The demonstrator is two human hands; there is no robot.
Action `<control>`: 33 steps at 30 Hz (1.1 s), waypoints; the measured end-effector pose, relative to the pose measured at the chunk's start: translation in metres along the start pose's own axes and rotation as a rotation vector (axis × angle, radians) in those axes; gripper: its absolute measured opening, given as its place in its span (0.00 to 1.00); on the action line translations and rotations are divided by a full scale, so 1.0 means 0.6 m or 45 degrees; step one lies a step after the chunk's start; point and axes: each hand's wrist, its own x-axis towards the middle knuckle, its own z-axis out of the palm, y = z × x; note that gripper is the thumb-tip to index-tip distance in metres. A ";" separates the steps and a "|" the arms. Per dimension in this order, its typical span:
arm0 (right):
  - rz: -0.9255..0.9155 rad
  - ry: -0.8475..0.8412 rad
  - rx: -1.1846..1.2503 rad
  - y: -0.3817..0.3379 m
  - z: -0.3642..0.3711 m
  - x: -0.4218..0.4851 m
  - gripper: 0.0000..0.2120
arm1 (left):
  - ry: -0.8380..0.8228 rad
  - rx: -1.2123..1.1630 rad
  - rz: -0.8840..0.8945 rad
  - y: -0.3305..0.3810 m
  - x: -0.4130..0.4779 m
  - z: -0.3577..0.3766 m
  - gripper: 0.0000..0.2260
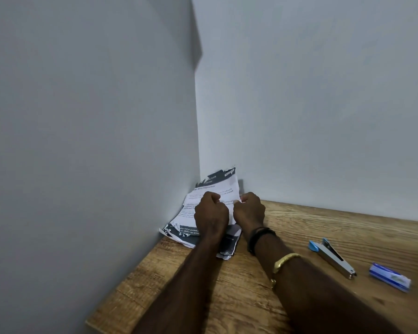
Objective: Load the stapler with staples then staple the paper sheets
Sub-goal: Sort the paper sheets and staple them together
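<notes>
In the wall corner at the far end of the brown wood-grain tabletop, the left hand and right hand are both curled closed on the torn, printed white-and-black paper sheets, pinching one sheet upright between them; loose pieces lie flat just below the grip. To the right of the grip and nearer the person, well apart from both hands, lies the silver metal stapler with blue plastic end, hinged open; just beyond it sits the small blue-and-white staple box. The sheets look thin, limp and ragged, liable to tear or slide; squaring them and pinching near one corner seems safest. Loading appears not yet done.
</notes>
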 end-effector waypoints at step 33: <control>-0.012 0.195 0.464 0.119 -0.371 0.023 0.04 | -0.146 -0.403 0.094 0.153 -0.112 0.079 0.14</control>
